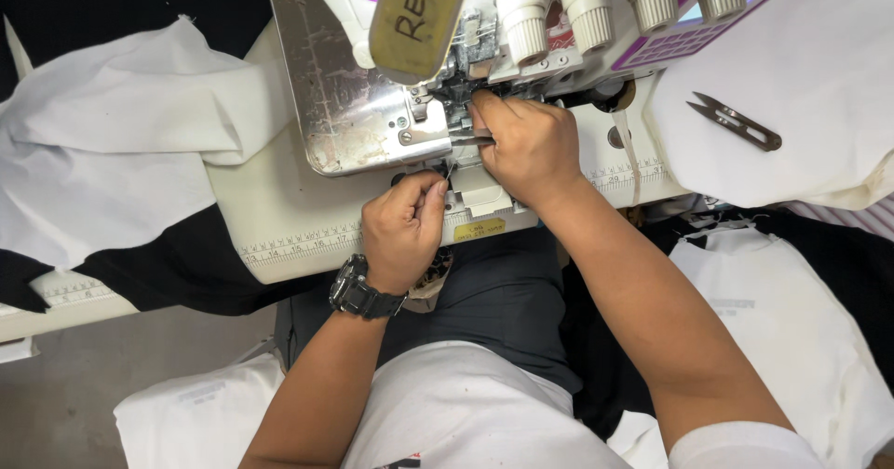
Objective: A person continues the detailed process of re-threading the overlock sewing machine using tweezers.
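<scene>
My right hand (526, 143) is at the needle area of a white overlock sewing machine (596, 54) and grips thin metal tweezers (470, 139) whose tips point left under the presser foot. My left hand (402, 230), with a black wristwatch (361, 292), sits just below the machine bed. Its thumb and forefinger are pinched together on a fine thread (449, 173). The needle itself is hidden behind my right fingers.
A metal plate (345, 96) covers the machine's left side. White and black fabric (112, 143) lies on the table at left. Thread snips (736, 122) rest on white cloth (819, 106) at right. A ruler strip (298, 241) runs along the table edge. More white garments (792, 329) lie below.
</scene>
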